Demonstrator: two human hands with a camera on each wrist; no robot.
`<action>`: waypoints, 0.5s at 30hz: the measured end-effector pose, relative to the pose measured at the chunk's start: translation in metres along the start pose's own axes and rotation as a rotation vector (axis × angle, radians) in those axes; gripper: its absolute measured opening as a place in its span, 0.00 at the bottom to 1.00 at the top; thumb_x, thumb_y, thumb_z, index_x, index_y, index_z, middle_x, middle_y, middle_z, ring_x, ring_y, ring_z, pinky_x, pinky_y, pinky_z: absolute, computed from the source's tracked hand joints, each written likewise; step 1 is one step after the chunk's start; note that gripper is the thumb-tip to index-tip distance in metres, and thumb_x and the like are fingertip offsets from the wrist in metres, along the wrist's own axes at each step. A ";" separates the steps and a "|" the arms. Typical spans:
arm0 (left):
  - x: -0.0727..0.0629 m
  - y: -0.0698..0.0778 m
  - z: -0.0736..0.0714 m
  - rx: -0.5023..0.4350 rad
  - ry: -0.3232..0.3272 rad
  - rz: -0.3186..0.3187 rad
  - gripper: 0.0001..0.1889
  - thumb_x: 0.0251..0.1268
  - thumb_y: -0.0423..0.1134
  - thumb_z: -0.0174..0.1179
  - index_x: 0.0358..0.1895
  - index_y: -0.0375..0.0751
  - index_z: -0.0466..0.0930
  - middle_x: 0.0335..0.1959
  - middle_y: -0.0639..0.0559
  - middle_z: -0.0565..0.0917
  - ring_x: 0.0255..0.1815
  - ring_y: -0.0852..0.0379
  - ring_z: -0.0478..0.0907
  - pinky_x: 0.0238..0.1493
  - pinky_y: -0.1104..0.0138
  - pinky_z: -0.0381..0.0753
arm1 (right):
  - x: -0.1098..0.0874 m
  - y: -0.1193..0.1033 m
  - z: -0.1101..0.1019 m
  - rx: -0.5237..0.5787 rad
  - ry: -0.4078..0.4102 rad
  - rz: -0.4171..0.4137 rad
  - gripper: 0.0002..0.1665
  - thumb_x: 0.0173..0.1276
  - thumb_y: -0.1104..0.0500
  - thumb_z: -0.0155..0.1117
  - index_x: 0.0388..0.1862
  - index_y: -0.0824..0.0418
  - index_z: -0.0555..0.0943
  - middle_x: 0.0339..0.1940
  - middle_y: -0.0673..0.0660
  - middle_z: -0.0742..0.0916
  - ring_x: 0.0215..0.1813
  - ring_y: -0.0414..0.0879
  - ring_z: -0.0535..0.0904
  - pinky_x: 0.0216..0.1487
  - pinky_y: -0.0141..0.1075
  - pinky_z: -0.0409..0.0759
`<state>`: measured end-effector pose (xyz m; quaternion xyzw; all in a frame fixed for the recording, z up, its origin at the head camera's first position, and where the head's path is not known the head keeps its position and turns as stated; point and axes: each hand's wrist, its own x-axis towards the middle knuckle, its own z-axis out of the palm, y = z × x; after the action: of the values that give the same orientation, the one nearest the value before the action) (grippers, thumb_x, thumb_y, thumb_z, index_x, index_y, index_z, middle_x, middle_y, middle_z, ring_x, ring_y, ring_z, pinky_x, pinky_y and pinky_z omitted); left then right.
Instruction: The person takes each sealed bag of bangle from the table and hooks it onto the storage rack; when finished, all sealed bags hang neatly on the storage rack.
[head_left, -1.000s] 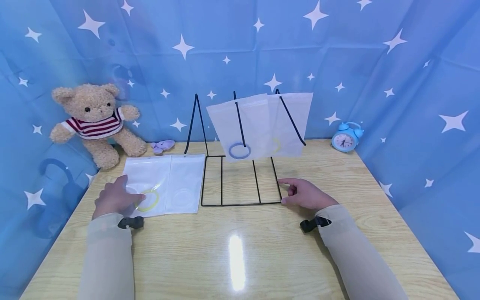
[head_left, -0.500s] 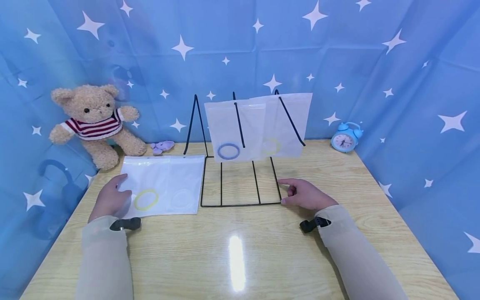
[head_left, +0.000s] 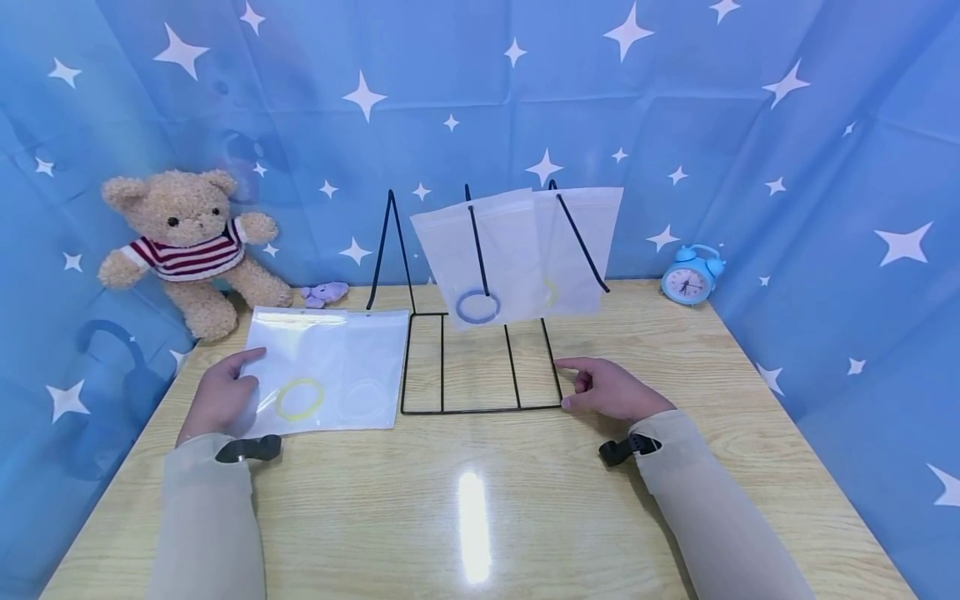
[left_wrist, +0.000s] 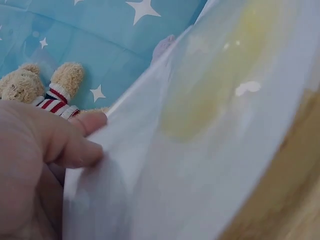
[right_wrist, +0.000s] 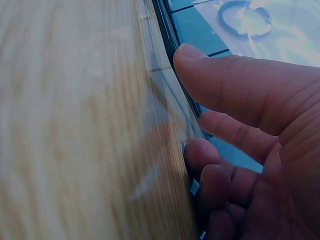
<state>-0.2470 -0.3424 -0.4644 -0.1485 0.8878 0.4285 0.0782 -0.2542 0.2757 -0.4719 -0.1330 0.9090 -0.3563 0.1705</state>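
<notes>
Note slight rightward slide of yellow-ringed bag [head_left: 307, 350] on surface [head_left: 375, 500], left of frame, with left hand [head_left: 221, 392] at its edge, fingers relaxed, released. Judge as unsecured. See right hand [head_left: 611, 388] touching rack [head_left: 480, 411]; cannot tell whether gripping.

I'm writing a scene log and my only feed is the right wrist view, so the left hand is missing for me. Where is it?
Observer: The left hand is at the left edge of a flat, white plastic bag that shows a yellow ring.
Operator: I see only one ring near the black wire rack. How many bags hang there?
Observer: Two overlapping white plastic bags, on its middle prong and right prong.
Operator: Anything standing to the right of it?
Observer: A round, light-blue alarm clock, at the far edge of the wood-grain table.
</notes>
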 end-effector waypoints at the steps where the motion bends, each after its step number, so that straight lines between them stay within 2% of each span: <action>1: 0.000 0.000 0.000 -0.012 0.009 0.000 0.34 0.77 0.34 0.40 0.85 0.51 0.57 0.88 0.38 0.44 0.86 0.27 0.42 0.76 0.26 0.52 | 0.000 0.000 0.000 0.000 0.001 -0.004 0.44 0.67 0.52 0.79 0.80 0.54 0.72 0.34 0.54 0.81 0.37 0.49 0.74 0.41 0.41 0.72; 4: -0.001 0.002 0.001 -0.041 0.029 0.018 0.30 0.82 0.39 0.40 0.84 0.54 0.62 0.88 0.39 0.48 0.86 0.29 0.45 0.76 0.26 0.53 | 0.000 0.000 -0.001 -0.003 -0.002 -0.019 0.45 0.67 0.52 0.79 0.80 0.55 0.72 0.34 0.54 0.81 0.37 0.49 0.74 0.41 0.42 0.72; 9: -0.005 0.007 0.003 -0.127 0.054 0.088 0.26 0.85 0.48 0.42 0.80 0.55 0.68 0.87 0.43 0.53 0.82 0.35 0.52 0.78 0.31 0.53 | -0.001 0.000 0.000 0.004 -0.002 -0.007 0.44 0.67 0.52 0.78 0.80 0.54 0.72 0.34 0.54 0.80 0.37 0.48 0.74 0.42 0.41 0.72; 12: -0.008 0.012 0.004 -0.152 0.051 0.124 0.26 0.85 0.49 0.43 0.80 0.56 0.69 0.88 0.46 0.52 0.84 0.37 0.50 0.80 0.33 0.50 | -0.001 -0.001 0.000 0.014 -0.006 0.003 0.44 0.68 0.52 0.78 0.80 0.53 0.72 0.35 0.54 0.80 0.37 0.48 0.74 0.41 0.40 0.72; 15: -0.011 0.020 0.004 -0.169 0.028 0.154 0.25 0.86 0.48 0.44 0.80 0.56 0.70 0.88 0.48 0.50 0.87 0.37 0.45 0.82 0.33 0.46 | -0.002 -0.001 0.000 0.027 -0.005 0.014 0.44 0.67 0.52 0.78 0.80 0.53 0.72 0.35 0.54 0.80 0.37 0.48 0.74 0.41 0.40 0.73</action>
<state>-0.2427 -0.3253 -0.4494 -0.0917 0.8582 0.5046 0.0199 -0.2522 0.2759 -0.4706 -0.1251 0.9047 -0.3669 0.1769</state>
